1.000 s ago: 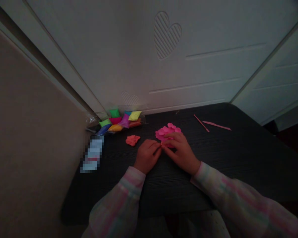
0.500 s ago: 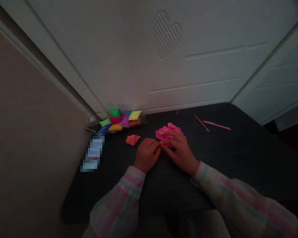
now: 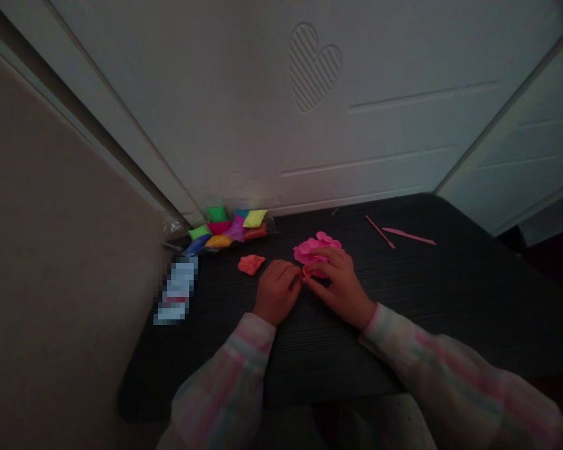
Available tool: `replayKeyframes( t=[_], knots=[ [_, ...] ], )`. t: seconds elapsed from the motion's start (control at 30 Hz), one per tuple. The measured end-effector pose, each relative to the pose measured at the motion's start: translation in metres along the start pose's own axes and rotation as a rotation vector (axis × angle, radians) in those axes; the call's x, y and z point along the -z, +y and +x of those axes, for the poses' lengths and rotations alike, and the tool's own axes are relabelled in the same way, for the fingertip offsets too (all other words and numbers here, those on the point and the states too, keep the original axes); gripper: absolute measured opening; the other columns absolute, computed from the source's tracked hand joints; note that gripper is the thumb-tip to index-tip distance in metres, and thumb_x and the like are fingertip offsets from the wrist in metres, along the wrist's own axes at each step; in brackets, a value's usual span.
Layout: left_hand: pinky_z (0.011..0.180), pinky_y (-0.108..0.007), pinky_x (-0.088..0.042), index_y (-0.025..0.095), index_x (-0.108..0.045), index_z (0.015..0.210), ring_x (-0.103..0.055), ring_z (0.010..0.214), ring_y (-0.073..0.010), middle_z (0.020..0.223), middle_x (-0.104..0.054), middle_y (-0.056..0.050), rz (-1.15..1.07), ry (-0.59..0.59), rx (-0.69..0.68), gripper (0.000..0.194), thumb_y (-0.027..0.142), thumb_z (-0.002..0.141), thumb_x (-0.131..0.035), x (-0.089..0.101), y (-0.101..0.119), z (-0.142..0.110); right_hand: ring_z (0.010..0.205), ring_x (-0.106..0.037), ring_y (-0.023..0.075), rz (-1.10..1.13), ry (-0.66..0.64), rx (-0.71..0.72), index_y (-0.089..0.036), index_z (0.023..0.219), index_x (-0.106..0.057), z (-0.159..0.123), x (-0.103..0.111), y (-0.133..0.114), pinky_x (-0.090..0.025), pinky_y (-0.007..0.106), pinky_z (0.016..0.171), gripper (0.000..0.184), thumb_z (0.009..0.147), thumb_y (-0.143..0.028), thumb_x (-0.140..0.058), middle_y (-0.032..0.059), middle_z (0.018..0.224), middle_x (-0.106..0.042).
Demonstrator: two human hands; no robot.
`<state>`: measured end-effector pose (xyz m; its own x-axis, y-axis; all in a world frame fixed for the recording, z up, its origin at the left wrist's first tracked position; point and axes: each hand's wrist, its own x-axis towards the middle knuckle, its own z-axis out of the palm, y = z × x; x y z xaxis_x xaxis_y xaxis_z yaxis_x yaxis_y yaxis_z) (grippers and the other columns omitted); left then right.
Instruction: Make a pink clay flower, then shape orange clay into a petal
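Observation:
Near the middle of the dark table, my left hand (image 3: 276, 292) and my right hand (image 3: 341, 286) meet at the fingertips. Between them is a small piece of orange clay (image 3: 306, 272), and both hands are closed on it. Part of this piece is hidden by the fingers. Just beyond lies a flat pink clay shape (image 3: 316, 245) with rounded lobes, partly covered by my right hand. A lump of orange clay (image 3: 251, 264) rests on the table to the left of my left hand.
A clear bag of coloured clay packets (image 3: 229, 230) lies at the back left. In front of it is a blurred-out pale item (image 3: 177, 290). Two thin pink modelling tools (image 3: 409, 235) lie at the back right. A white panel (image 3: 206, 94) rises behind the table (image 3: 319, 369).
My right fingertips have shifted slightly, and more of the small orange piece shows between the hands. The other things lie as before.

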<state>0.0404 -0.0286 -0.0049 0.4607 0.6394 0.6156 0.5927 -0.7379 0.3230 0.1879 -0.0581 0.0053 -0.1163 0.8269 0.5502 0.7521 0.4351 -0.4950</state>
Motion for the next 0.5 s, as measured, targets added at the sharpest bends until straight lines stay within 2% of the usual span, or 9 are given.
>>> replayKeyframes(
  t=[0.3, 0.5],
  knots=[
    [0.067, -0.029, -0.042, 0.016, -0.052, 0.074, -0.047, 0.073, -0.0142, 0.072, -0.053, -0.004, 0.008, 0.014, 0.001, 0.006, 0.016, 0.073, -0.046, -0.0004, -0.0001, 0.0001, 0.097, -0.045, 0.0199, 0.008, -0.001, 0.020, -0.022, 0.079, -0.059, 0.0018, 0.0033, -0.0019, -0.032, 0.039, 0.081, 0.011, 0.073, -0.022, -0.049, 0.0035, 0.099, -0.055],
    [0.066, -0.029, -0.042, 0.016, -0.052, 0.075, -0.047, 0.073, -0.0149, 0.072, -0.053, -0.004, 0.020, -0.015, -0.015, 0.006, 0.015, 0.071, -0.047, 0.0007, 0.0020, 0.0005, 0.096, -0.045, 0.0217, 0.012, 0.006, 0.008, -0.021, 0.076, -0.058, 0.0005, 0.0014, -0.0008, -0.033, 0.040, 0.080, 0.012, 0.067, -0.029, -0.056, 0.0048, 0.099, -0.055]
  ],
)
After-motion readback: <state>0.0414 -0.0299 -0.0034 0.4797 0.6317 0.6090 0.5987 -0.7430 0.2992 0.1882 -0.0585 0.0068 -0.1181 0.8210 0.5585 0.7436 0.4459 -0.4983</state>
